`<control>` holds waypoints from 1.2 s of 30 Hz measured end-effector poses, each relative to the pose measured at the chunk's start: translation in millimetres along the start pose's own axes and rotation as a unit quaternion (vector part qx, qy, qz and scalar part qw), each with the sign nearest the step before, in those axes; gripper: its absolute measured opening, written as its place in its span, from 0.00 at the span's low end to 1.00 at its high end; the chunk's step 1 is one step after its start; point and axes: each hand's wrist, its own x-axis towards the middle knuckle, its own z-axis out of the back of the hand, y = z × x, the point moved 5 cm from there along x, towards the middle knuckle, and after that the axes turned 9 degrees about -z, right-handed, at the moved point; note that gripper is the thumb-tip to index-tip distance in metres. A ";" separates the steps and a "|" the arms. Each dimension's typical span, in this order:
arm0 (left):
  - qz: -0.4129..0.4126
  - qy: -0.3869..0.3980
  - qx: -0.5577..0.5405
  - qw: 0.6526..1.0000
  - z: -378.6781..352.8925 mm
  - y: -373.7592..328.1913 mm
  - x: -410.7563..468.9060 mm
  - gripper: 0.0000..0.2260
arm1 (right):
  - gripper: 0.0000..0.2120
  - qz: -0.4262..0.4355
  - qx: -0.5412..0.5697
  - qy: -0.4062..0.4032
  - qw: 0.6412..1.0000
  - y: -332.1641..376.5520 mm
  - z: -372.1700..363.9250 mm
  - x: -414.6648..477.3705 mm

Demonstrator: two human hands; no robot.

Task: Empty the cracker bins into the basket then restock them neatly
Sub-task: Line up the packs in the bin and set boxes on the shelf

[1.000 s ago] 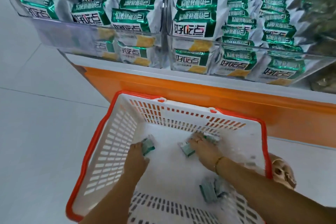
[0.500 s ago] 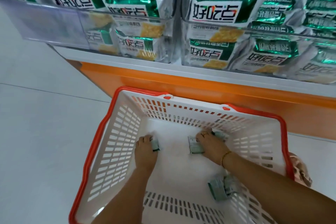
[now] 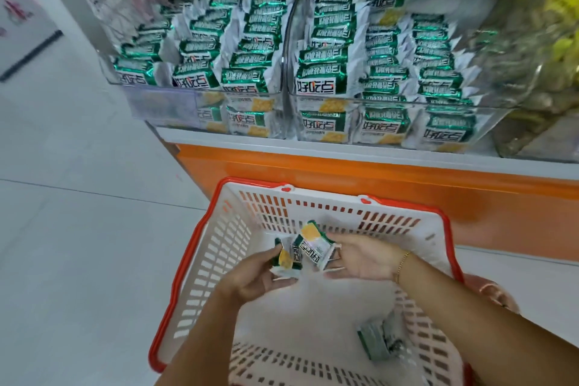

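Observation:
A white basket with a red rim (image 3: 200,247) sits on the floor below the shelf. Over its middle, my left hand (image 3: 253,276) holds a green and white cracker packet (image 3: 285,257). My right hand (image 3: 360,258) holds another cracker packet or two (image 3: 315,244), palm turned up. The packets in both hands touch each other. One or two loose packets (image 3: 376,341) lie at the basket's right side. Above, two clear plastic bins, the left bin (image 3: 163,103) and the right bin (image 3: 495,117), are packed with rows of the same cracker packets (image 3: 319,84).
The bins stand on a white shelf edge over an orange base panel (image 3: 344,172). A bin of yellowish snacks (image 3: 557,50) is at the far right. White tiled floor (image 3: 78,229) stretches to the left of the basket.
Both hands have lifted from the basket floor with packets and come together above it. The view has tilted up, showing more of the bins.

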 end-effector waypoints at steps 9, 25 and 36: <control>-0.109 0.010 -0.024 0.994 -58.6 -41.8 -45.9 0.10 | 0.26 0.105 -0.004 -0.006 0.994 36.0 -21.3 -70.1; -0.195 0.011 0.225 0.955 -137.1 -74.2 -105.0 0.10 | 0.13 0.179 -0.425 -0.164 0.872 73.6 -71.6 -146.1; -0.247 0.087 0.259 0.930 -175.6 -139.3 -158.2 0.25 | 0.30 0.404 -0.329 -0.370 0.770 108.1 -113.8 -204.5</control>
